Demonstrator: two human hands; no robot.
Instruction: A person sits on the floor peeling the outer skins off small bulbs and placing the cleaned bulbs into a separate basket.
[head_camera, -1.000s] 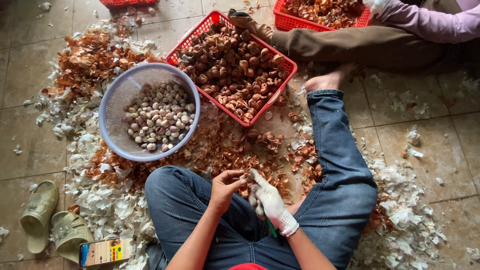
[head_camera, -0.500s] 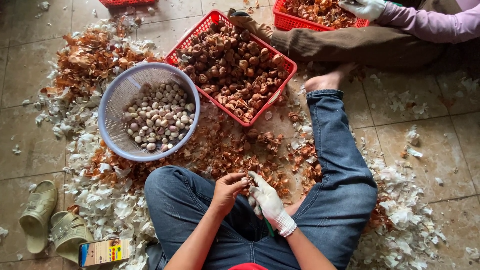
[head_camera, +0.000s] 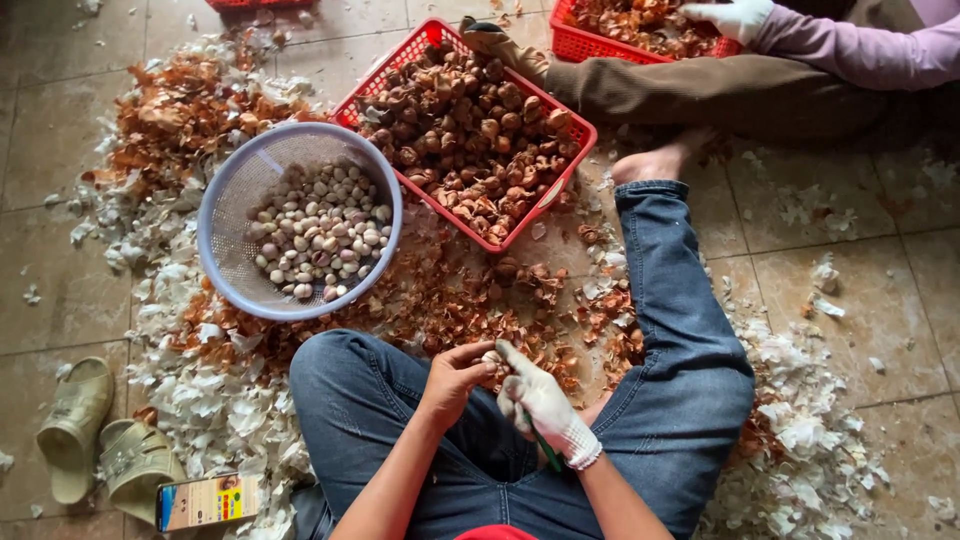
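Observation:
I sit on a tiled floor in blue jeans. My bare left hand (head_camera: 452, 380) pinches a small garlic bulb (head_camera: 491, 360) at my lap. My right hand (head_camera: 538, 403) wears a white glove and grips a green-handled tool (head_camera: 546, 452), its fingers touching the bulb. A pale blue colander (head_camera: 232, 205) with peeled cloves stands ahead to the left. A red basket (head_camera: 569, 125) full of brown unpeeled garlic sits ahead at centre.
Brown and white garlic skins (head_camera: 215, 400) litter the floor around my legs. Another person in brown trousers (head_camera: 740, 90) sits at top right, a white-gloved hand in a second red basket (head_camera: 585, 45). Two sandals (head_camera: 100, 440) and a small carton (head_camera: 205, 500) lie at lower left.
My hands have stayed together at my lap, shifting slightly on the bulb. The other person's gloved hand has moved down into the far red basket.

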